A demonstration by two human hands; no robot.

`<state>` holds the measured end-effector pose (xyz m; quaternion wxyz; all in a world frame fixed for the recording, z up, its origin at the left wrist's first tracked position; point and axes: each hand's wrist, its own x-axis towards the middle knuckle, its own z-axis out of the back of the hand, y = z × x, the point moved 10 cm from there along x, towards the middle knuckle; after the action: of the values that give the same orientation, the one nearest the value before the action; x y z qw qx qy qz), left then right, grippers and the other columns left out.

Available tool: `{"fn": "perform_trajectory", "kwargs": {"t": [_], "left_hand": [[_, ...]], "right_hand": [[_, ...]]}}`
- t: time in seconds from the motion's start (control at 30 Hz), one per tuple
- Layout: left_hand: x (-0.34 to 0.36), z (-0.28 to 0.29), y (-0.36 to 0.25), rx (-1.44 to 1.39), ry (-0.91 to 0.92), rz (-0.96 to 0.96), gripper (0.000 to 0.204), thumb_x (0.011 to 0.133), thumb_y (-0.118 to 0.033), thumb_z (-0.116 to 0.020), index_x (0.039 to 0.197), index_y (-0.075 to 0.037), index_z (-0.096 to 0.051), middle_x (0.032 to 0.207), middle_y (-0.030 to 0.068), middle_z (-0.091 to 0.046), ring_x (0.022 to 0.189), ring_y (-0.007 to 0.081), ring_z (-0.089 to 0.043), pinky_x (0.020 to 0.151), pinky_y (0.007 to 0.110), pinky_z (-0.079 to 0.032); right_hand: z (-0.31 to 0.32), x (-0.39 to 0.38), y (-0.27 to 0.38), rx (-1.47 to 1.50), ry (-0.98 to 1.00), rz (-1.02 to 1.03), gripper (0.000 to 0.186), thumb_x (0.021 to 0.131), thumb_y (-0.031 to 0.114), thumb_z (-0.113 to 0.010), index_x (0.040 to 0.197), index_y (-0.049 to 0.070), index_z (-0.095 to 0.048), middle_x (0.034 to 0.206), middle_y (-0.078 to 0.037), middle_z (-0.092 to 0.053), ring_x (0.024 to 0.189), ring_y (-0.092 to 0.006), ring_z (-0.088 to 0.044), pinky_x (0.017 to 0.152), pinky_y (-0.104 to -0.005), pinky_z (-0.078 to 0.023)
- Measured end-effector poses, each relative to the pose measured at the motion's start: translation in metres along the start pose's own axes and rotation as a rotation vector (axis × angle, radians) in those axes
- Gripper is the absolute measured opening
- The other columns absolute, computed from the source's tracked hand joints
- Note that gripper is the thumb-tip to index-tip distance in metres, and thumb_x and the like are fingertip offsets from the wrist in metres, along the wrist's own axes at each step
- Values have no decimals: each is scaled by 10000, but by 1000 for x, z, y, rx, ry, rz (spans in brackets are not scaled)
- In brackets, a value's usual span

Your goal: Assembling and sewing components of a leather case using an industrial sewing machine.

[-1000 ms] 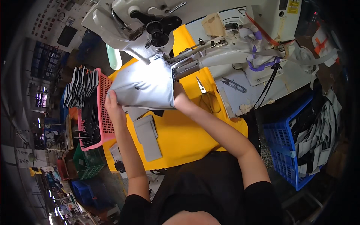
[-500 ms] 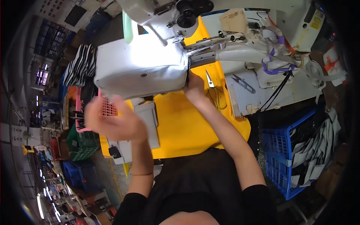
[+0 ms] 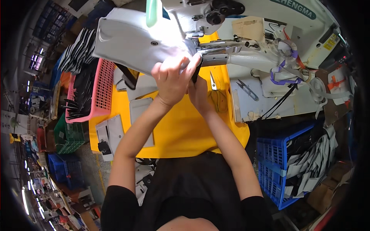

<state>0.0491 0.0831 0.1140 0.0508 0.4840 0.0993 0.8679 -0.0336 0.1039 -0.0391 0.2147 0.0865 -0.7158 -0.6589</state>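
A light grey fabric piece (image 3: pixel 127 42) with a metal eyelet lies tilted under the lit needle area of the sewing machine (image 3: pixel 212 17). My left hand (image 3: pixel 171 79) has its bent fingers gripping this piece at its lower right, near a dark edge. Just right of and below it, my right hand (image 3: pixel 198 94) grasps the same edge from underneath, its fingertips mostly hidden. The machine's narrow arm (image 3: pixel 246 54) runs rightward from there. Scissors (image 3: pixel 218 100) lie on the yellow cloth (image 3: pixel 181 134) beside my right hand; flat grey pieces (image 3: pixel 142 123) lie below the left.
A pink basket (image 3: pixel 104 88) of dark pieces, with a striped stack (image 3: pixel 79 48) above, stands at left. A blue crate (image 3: pixel 269 169) full of grey strips is at right. Thread snips (image 3: pixel 247 89) lie on the machine table; a pale green bar (image 3: pixel 153 11) hangs above the piece.
My left hand has left the piece's left side and moved right to its right edge. The piece has swung up, its left end higher. The view has shifted as well.
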Motion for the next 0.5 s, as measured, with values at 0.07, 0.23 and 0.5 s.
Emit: {"fn": "perform_trajectory", "kwargs": {"t": [0.07, 0.23, 0.5], "left_hand": [[7, 4, 1, -55, 34, -36, 413, 789, -48, -664, 1189, -135, -714, 1272, 46, -599, 1030, 253, -586, 909, 403, -424], [29, 6, -7, -79, 539, 126, 393, 768, 18, -637, 1140, -74, -725, 1065, 68, -655, 748, 227, -583, 714, 325, -464], [36, 2, 26, -599, 592, 356, 412, 742, 88, -563, 1118, -7, -700, 983, 98, -658, 631, 217, -542, 602, 298, -444]], "right_hand": [[-3, -1, -5, 39, 61, -169, 252, 943, 252, -616, 977, 4, -651, 726, -123, -669, 607, -253, -597, 596, -334, -475], [14, -8, 20, -649, -23, 62, 236, 944, 245, -627, 934, 9, -622, 688, -85, -636, 603, -206, -582, 580, -317, -465], [47, -18, 121, -268, -360, 338, 166, 931, 172, -647, 907, 12, -611, 736, -66, -621, 593, -173, -553, 563, -310, -460]]}}
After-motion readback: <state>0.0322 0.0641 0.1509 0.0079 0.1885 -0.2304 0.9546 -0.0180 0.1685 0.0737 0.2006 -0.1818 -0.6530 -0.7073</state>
